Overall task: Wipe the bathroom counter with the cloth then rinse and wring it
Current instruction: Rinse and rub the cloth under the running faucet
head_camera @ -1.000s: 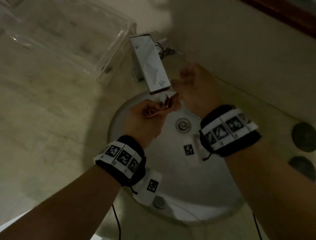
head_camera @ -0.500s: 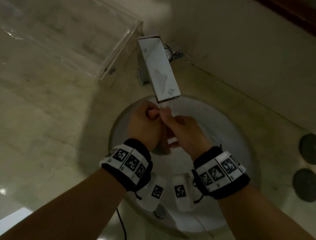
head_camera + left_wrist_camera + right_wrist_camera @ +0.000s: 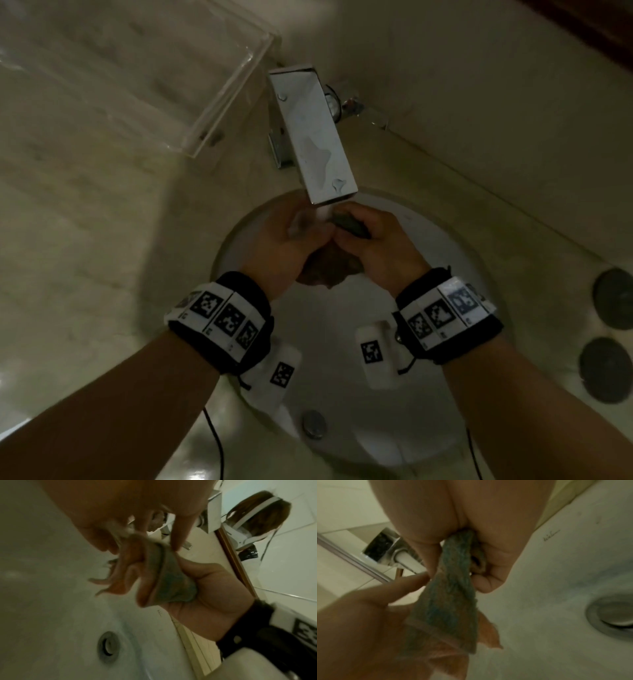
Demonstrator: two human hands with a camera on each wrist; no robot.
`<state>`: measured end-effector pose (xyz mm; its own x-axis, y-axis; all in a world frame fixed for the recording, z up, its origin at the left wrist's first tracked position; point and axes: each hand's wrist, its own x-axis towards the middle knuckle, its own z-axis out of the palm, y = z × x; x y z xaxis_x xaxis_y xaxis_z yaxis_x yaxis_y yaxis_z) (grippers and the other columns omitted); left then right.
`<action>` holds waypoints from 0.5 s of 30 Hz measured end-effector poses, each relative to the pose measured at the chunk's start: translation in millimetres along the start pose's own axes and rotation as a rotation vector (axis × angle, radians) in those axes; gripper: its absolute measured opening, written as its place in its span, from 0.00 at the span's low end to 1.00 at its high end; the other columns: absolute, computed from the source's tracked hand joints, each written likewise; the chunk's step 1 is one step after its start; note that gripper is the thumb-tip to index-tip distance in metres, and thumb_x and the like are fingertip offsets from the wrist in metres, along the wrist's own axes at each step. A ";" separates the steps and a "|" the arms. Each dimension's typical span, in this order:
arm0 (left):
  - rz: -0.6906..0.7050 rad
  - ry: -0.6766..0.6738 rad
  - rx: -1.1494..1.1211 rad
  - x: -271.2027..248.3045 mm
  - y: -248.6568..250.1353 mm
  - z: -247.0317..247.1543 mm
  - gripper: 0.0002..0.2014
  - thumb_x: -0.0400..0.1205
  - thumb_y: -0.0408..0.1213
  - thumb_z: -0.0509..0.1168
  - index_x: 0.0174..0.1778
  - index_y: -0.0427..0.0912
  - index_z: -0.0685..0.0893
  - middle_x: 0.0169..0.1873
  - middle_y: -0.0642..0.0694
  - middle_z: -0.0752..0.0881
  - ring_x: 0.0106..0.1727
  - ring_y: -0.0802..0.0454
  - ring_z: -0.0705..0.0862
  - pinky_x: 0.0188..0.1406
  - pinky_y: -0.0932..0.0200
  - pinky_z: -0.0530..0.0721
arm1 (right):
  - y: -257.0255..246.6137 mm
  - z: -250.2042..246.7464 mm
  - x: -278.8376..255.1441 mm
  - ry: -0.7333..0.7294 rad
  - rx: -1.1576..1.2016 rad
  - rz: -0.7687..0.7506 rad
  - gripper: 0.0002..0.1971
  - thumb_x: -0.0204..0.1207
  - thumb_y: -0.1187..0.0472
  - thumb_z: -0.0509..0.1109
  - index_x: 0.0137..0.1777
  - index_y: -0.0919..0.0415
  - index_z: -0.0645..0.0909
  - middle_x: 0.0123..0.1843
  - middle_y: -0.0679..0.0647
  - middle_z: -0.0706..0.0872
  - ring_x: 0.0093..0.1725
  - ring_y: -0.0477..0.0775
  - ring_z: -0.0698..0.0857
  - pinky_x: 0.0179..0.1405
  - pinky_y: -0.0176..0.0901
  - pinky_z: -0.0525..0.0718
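Note:
A small cloth (image 3: pixel 329 270), orange with a blue-green side, is bunched between both hands over the round white sink (image 3: pixel 455 260). My left hand (image 3: pixel 301 226) grips one end and my right hand (image 3: pixel 356 222) grips the other, both just below the square chrome faucet spout (image 3: pixel 315 137). A pale stream of water seems to fall from the spout onto them. In the left wrist view the cloth (image 3: pixel 161 577) runs from my left fingers into my right fist (image 3: pixel 205 588). The right wrist view shows the cloth (image 3: pixel 453 588) twisted below my right hand. The bathroom counter (image 3: pixel 85 257) lies to the left.
A clear acrylic tray (image 3: pixel 219 113) stands on the counter left of the faucet. Two dark round objects (image 3: pixel 613 298) lie on the counter at the right. The sink drain (image 3: pixel 108 647) sits below the hands. The wall runs close behind the faucet.
My right hand came down from beside the faucet and joined the left under the spout. Both hands now grip the cloth, which hangs lower between them.

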<state>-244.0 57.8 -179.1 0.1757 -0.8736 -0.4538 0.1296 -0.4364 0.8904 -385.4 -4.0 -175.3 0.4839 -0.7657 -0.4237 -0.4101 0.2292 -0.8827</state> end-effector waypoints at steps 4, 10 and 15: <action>-0.057 -0.055 -0.045 1.2 -9.3 -0.3 0.22 0.75 0.49 0.73 0.61 0.40 0.86 0.51 0.41 0.91 0.52 0.46 0.90 0.52 0.46 0.87 | -0.2 -9.5 -0.2 -0.013 0.002 -0.026 0.14 0.77 0.70 0.70 0.60 0.56 0.82 0.52 0.56 0.89 0.53 0.50 0.87 0.56 0.43 0.87; -0.122 0.011 -0.144 2.0 -11.4 2.3 0.20 0.82 0.51 0.67 0.61 0.38 0.84 0.45 0.34 0.90 0.40 0.34 0.90 0.31 0.51 0.85 | 12.1 -19.0 1.0 0.140 0.055 0.042 0.22 0.70 0.70 0.77 0.65 0.63 0.81 0.54 0.56 0.89 0.53 0.48 0.88 0.54 0.43 0.87; -0.159 0.156 -0.286 3.8 -14.4 6.5 0.16 0.88 0.40 0.59 0.63 0.33 0.83 0.52 0.31 0.89 0.47 0.33 0.89 0.31 0.54 0.86 | 14.2 -4.1 0.4 0.091 0.075 0.004 0.15 0.73 0.75 0.71 0.59 0.69 0.83 0.46 0.56 0.89 0.43 0.43 0.87 0.37 0.31 0.83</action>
<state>-251.6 59.3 -193.4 0.2751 -0.7468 -0.6055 0.4315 -0.4669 0.7719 -394.1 -3.6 -187.2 0.4089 -0.8154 -0.4098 -0.3509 0.2741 -0.8954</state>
